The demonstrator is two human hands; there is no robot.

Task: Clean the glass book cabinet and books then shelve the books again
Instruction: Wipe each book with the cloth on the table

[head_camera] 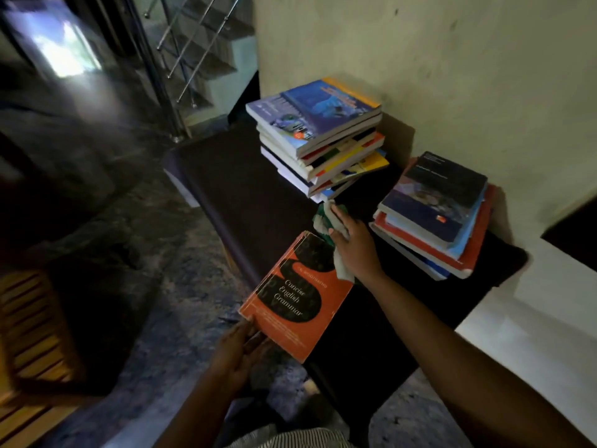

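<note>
An orange and black book titled Concise English Grammar (pixel 295 297) is held over the front edge of a dark bench (pixel 232 189). My left hand (pixel 237 350) grips its near corner, thumb on the cover. My right hand (pixel 353 245) lies flat on a green and white cloth (pixel 323 218), pressing it against the far end of the book. A tall stack of books (pixel 319 137) stands at the back of the bench. A second, lower stack (pixel 436 215) sits to the right, by the wall.
A pale wall (pixel 452 59) runs behind the bench. A staircase with a metal railing (pixel 181 59) rises at the back left. Wooden slats (pixel 29 334) show at the lower left. A white surface (pixel 533 318) adjoins the bench on the right. The floor is dark and mottled.
</note>
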